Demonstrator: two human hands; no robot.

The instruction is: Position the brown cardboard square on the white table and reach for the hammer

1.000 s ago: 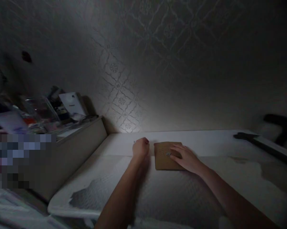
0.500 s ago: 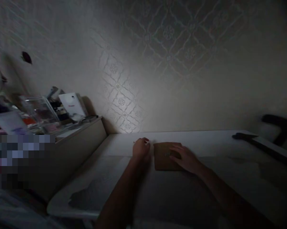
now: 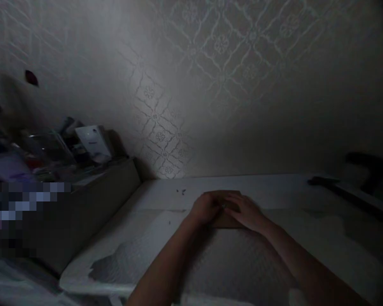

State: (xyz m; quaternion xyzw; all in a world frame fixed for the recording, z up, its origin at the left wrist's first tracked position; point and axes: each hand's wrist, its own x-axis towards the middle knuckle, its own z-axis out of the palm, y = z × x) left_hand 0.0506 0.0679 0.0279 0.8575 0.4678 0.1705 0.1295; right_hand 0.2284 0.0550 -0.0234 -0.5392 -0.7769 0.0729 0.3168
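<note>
A flat brown square [image 3: 229,222], like a wooden board or piece of card, lies on the white table [image 3: 274,191]. My left hand [image 3: 206,208] is over its left half, fingers bent together at the small pale bits [image 3: 223,206] in its middle. Whatever the left fingertips pinch is too small and dark to make out. My right hand [image 3: 247,212] rests on the right side of the square, fingers stretched out and thumb apart, close to the same bits. Several tiny dark pieces [image 3: 181,191] lie on the table left of the square.
At the left, a cabinet [image 3: 105,204] carries a white box [image 3: 94,140], a clear plastic case [image 3: 49,146] and other clutter. A long dark object [image 3: 338,189] lies at the table's right. Patterned wallpaper [image 3: 221,85] rises behind the table. The light is dim.
My left hand has moved right, from beside the square onto it, uncovering the tiny pieces on the table. My right hand has stayed in nearly the same place.
</note>
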